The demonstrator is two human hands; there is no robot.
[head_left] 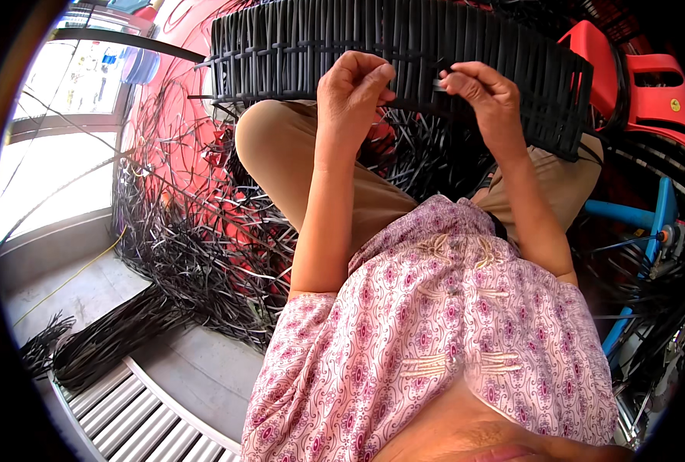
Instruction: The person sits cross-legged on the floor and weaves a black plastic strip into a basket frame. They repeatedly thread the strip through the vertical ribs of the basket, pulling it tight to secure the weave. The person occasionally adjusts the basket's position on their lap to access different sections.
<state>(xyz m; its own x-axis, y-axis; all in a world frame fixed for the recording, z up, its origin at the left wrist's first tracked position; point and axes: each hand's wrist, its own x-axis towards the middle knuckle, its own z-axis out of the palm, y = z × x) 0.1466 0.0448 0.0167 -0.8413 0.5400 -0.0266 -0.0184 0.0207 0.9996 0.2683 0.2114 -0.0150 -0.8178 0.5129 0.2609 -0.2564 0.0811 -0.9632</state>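
Note:
A long black woven panel point(296, 58) of plastic strips lies across my raised knees. My left hand point(350, 96) is closed in a pinch at the panel's near edge; whatever lies between thumb and forefinger is hidden. A little to its right, my right hand point(487, 91) pinches a small dark piece with a shiny light bit point(438, 83) at the fingertips, over the panel's near edge. Its kind is too small to make out. A gap separates the two hands. Loose strip ends stick out from the panel's left end.
Loose black strips point(204, 254) lie tangled over the red floor covering point(174, 85) at left. A bundle of strips point(119, 335) rests near a white slatted seat point(146, 408). On the right are a red plastic chair point(666, 96) and a blue metal frame point(656, 223).

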